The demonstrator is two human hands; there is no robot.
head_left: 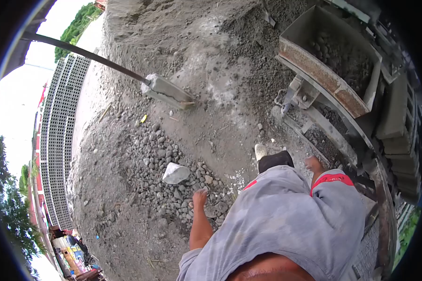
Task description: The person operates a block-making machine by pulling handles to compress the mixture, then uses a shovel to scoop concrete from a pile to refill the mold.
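Hanging loosely curled and holding nothing, left hand (200, 195) just near of pale stone (176, 173) on gravel (164, 150), likely heavy, rough, best gripped by both edges; right hand (312, 163) blurred, state unclear.

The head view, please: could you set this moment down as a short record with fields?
place: bare ground of dirt and gravel
left hand: empty, hanging over the gravel pile
right hand: blurred, empty as far as shows
nearest thing: pale stone beside the left hand
shovel: lying on the ground, apart from both hands
hopper: rusty, holding gravel
background: stacked hollow blocks
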